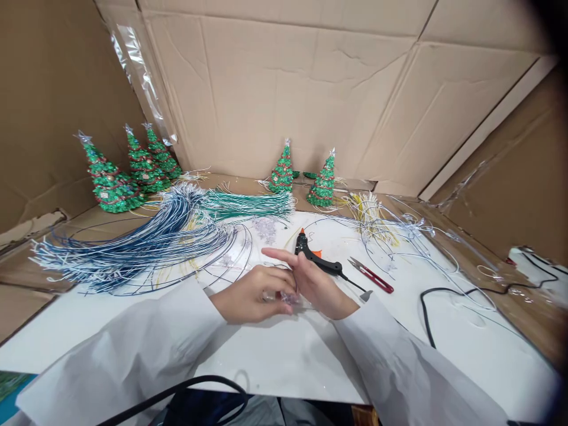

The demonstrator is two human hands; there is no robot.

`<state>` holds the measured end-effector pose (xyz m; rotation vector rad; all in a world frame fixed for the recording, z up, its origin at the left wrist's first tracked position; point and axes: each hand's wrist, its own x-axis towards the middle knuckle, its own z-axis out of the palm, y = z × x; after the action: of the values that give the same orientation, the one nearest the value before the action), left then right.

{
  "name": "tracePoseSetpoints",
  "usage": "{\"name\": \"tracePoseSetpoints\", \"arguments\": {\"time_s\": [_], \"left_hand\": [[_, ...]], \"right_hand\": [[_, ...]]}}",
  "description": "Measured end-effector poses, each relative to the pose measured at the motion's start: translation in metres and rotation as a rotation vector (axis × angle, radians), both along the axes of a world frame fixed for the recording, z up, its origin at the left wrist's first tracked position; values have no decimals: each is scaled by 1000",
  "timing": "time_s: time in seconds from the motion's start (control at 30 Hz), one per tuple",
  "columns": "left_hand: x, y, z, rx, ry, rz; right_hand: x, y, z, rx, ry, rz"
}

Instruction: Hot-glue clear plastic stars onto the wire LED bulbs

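- A small clear, pinkish piece [289,298] sits low over the near middle of the white bench [275,367], pinched in the left hand [257,294], thumb against curled fingers.
- Fingers cover much of the piece (only a glinting part peeks out), so its long axis and the way it points cannot be told.
- The right hand [317,285] meets the left one's fingertips, one finger stretched out to the left; whether it grips anything cannot be told.
- Just beyond the right hand, a black glue gun [316,255] aims its orange nozzle at the far side, its handle slanting right and nearer.
- To its right, red-handled snips [371,275] point their blades to the far left.
- Blue-and-white wires [137,248] fan across the left side; a green bundle [248,205] lies crosswise behind.
- Decorated miniature trees [325,182] stand along the back, star-topped; the leftmost bears a pale label [104,194], its print too small to read.
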<state>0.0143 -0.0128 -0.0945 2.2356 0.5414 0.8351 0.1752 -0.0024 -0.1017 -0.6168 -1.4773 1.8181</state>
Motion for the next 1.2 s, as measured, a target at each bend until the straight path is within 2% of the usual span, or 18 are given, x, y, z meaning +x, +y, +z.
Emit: {"name": "tracePoseSetpoints", "arguments": {"time_s": [0.1, 0.2, 0.33, 0.5, 0.63, 0.73, 0.83, 1.07, 1.2], "left_hand": [[2, -3, 1, -60, -16, -69], [1, -3, 3, -63, -22, -51], [-2, -1, 3, -38, 27, 8], [-6, 2, 2, -71, 39, 77], [-11, 5, 4, -115, -103, 231], [-15, 10, 3, -193, -207, 411], [-17, 16, -1, -314, -213, 545], [-15, 19, -9, -489, -215, 505], [-13, 16, -8, -509, -174, 493]], "right_hand": [[-3, -3, 0, -72, 10, 60], [-4, -2, -4, -132, 16, -24], [-2, 2, -10, -210, -30, -95], [4, 4, -15, -163, -68, -234], [10, 5, -12, -171, -22, -343], [14, 5, -6, -125, -1, -384], [17, 6, -2, -20, -33, -406], [16, 5, -4, 165, -237, -432], [16, 4, -3, 261, -322, -510]]}}
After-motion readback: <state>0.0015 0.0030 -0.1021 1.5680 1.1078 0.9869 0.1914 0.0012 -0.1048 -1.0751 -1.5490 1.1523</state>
